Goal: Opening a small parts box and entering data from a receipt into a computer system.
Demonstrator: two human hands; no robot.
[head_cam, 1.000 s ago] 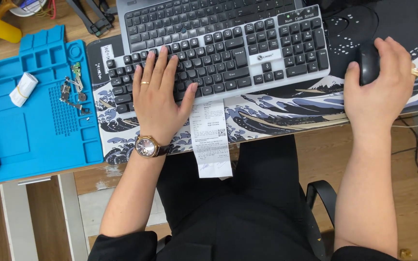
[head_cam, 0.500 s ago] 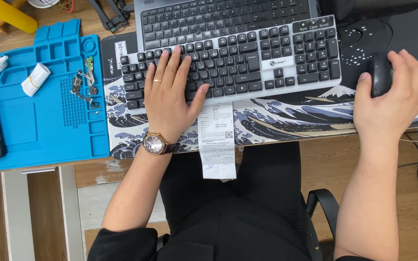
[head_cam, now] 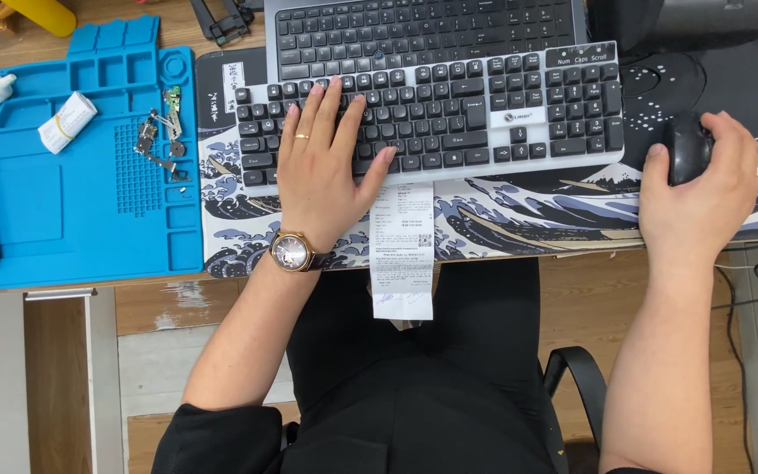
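Now left hand (head_cam: 322, 171) on keyboard (head_cam: 484, 114), right hand (head_cam: 704, 197) cupping mouse (head_cam: 688, 151)

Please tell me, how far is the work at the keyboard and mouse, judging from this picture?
Done: a paper receipt lies flat on the desk mat, tucked under the keyboard's front edge. In hand: the left hand rests on the keys, the right hand grips the black mouse. Left: cannot tell; no screen shows.

Left hand (head_cam: 322, 171) flat, palm down, fingers (head_cam: 311, 101) spread. Right hand (head_cam: 704, 193) cupped, fingers curled.
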